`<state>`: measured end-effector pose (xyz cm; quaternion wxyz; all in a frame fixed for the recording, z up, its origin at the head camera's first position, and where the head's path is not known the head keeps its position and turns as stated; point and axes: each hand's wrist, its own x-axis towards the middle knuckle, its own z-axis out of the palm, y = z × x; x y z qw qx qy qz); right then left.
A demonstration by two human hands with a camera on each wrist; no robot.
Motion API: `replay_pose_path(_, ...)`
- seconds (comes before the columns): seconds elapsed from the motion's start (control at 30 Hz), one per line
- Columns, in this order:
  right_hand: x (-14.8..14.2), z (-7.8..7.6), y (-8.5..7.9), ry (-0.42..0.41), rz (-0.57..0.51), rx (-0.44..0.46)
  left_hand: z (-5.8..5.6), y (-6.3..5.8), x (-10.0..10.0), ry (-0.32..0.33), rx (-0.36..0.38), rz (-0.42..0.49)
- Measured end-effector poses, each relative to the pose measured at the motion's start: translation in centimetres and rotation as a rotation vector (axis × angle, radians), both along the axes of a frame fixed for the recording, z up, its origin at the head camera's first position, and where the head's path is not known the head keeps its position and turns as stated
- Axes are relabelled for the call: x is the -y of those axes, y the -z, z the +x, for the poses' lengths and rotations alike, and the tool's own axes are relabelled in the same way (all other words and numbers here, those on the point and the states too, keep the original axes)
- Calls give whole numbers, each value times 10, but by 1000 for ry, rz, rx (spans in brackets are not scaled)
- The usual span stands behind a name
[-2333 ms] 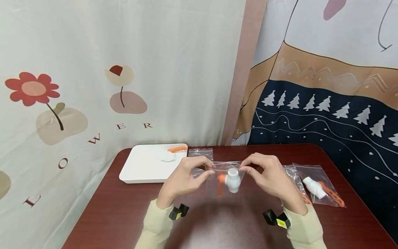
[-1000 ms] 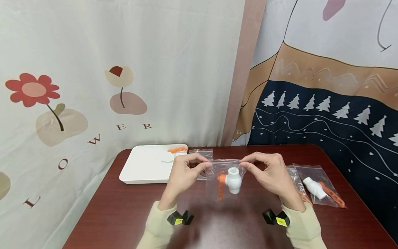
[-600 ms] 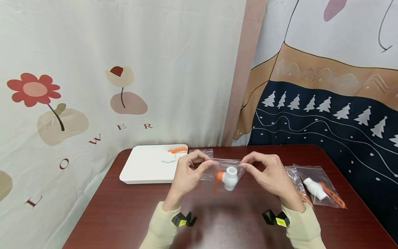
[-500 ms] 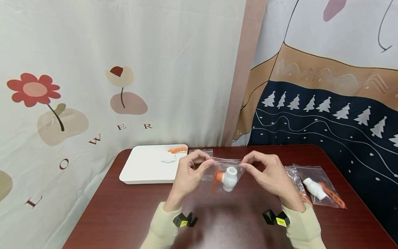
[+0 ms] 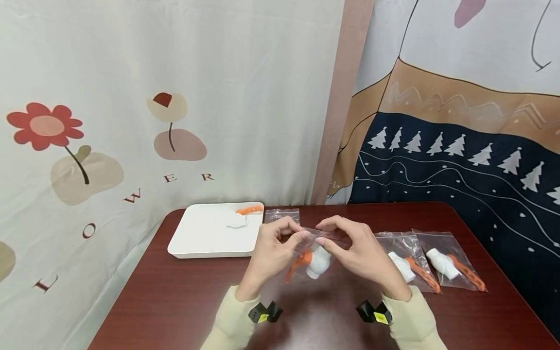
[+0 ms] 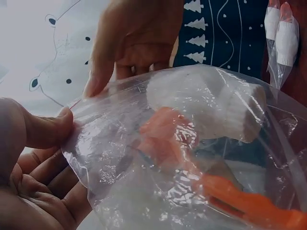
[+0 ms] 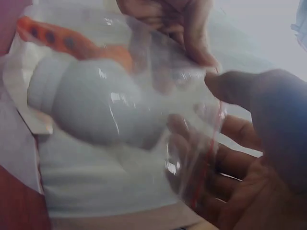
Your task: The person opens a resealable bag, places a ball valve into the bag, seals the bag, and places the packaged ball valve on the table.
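Note:
Both hands hold a clear zip bag [image 6: 110, 148] in the air above the table. Inside it is a white ball valve [image 5: 319, 262] with an orange lever handle [image 5: 299, 265], tilted. My left hand [image 5: 272, 253] pinches the bag's top edge at the left between thumb and fingers. Close beside it, my right hand [image 5: 360, 253] pinches the same edge further right. A red line runs along the bag's seal [image 7: 207, 165] in the right wrist view. Whether the seal is fully pressed together cannot be told.
A white tray [image 5: 197, 233] at the back left bears another white valve [image 5: 237, 221] with an orange handle [image 5: 250, 210]. Beside it lies a clear bag [image 5: 282, 215], partly hidden by my hands. Two bagged valves, one nearer [image 5: 401, 266] and one farther right [image 5: 443, 264], lie on the right.
My right hand has moved left along the bag's top edge, closer to my left hand. The bag has slackened, and the valve inside has tilted. More of one bagged valve at right shows.

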<state>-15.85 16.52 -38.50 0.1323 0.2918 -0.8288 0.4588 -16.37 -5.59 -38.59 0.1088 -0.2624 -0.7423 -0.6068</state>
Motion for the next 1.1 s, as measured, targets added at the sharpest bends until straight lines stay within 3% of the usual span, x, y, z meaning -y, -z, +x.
replay_pose_path(0.17, 8, 1, 3, -31, -76, -89, 3, -2, -3, 2, 40, -6)
replay_pose_path(0.43, 12, 3, 0, -72, -149, -21, 6, -4, -5, -2, 51, -7)
replay_pose_path(0.87, 13, 3, 2, -24, -160, -10, 4, -3, -6, -27, 34, 2)
replay_pose_path(1.1, 10, 4, 1, -77, -188, -6, 2, -3, -4, 13, 36, 58)
